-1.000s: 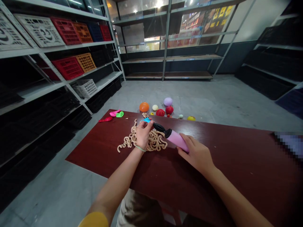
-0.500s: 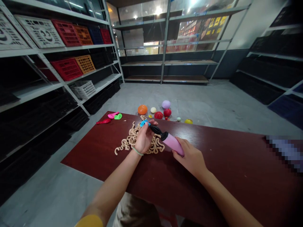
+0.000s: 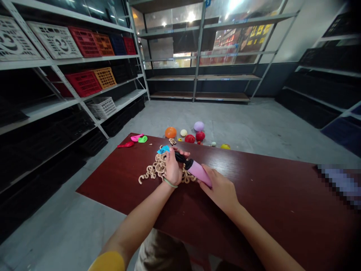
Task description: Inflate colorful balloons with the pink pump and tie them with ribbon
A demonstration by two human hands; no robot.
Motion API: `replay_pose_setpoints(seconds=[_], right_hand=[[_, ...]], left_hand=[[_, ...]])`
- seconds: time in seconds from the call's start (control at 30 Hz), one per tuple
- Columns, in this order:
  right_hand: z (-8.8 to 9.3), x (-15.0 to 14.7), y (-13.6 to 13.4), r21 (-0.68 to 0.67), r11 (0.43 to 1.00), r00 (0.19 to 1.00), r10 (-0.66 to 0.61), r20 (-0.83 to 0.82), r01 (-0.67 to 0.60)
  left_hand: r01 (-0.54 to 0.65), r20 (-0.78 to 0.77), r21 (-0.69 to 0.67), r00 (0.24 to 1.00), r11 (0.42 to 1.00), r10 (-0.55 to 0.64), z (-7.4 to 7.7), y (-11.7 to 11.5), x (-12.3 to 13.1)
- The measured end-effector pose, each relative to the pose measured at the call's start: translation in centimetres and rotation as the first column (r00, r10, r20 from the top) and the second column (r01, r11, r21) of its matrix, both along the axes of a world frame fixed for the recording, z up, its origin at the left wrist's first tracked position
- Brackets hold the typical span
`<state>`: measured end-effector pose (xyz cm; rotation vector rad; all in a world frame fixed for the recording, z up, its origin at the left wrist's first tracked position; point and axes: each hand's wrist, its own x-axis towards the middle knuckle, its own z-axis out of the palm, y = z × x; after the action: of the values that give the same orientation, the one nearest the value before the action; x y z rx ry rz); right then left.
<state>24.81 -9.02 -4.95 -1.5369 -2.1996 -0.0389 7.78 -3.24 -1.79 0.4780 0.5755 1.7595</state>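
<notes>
A pink hand pump [image 3: 199,174] with a black front end slants across the middle of the view. My right hand [image 3: 219,188] is wrapped round its pink barrel. At the nozzle end, my left hand [image 3: 174,169] is closed, with a limp blue balloon [image 3: 163,150] sticking out past the thumb. My left fingers partly hide how the balloon sits on the nozzle. Under and around my left hand lies a pile of beige curly strands [image 3: 152,171], partly covered by the hand and pump.
The dark red table [image 3: 254,195] carries uninflated pink, green [image 3: 143,139] and red balloons [image 3: 125,144] at its far left. Beyond its far edge, an orange balloon [image 3: 170,132], a lilac balloon [image 3: 199,126] and several others lie on the floor. Shelves with crates [image 3: 84,82] stand left.
The pump and my right hand have shifted left. The blue balloon has moved left too, and my left wrist has turned, coming slightly right. Both hands keep their hold.
</notes>
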Motion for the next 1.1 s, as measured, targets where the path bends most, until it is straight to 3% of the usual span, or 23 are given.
replay_pose_setpoints(seconds=[0.37, 0.47, 0.63, 0.77, 1.0, 1.1], right_hand=[[-0.6, -0.3, 0.1, 0.031, 0.999, 1.0, -0.025, 0.017, 0.024], [-0.9, -0.5, 0.2, 0.044, 0.999, 0.999, -0.021, 0.041, 0.019], [-1.2, -0.6, 0.4, 0.063, 0.997, 0.997, -0.04, 0.066, 0.035], [-1.4, 0.0, 0.5, 0.058, 0.998, 0.999, -0.041, 0.025, 0.04], [-2.0, 0.2, 0.6, 0.075, 0.997, 0.996, 0.008, -0.086, -0.002], [-2.3, 0.0, 0.5, 0.101, 0.995, 0.991, 0.001, -0.133, 0.013]], left_hand=[[0.037, 0.074, -0.015, 0.997, 0.999, -0.036, 0.0, -0.1, -0.3], [0.004, 0.055, -0.001, 0.998, 1.0, -0.004, -0.1, 0.0, -0.1], [-0.131, -0.06, -0.09, 0.99, 0.987, 0.126, 0.1, 0.5, 0.9], [-0.248, -0.23, -0.058, 0.946, 0.967, 0.229, 1.8, 2.7, -0.3], [-0.359, -0.318, -0.08, 0.893, 0.93, 0.318, 7.3, 7.2, -6.5], [-0.386, -0.303, -0.039, 0.884, 0.922, 0.357, 8.0, 7.1, -5.6]])
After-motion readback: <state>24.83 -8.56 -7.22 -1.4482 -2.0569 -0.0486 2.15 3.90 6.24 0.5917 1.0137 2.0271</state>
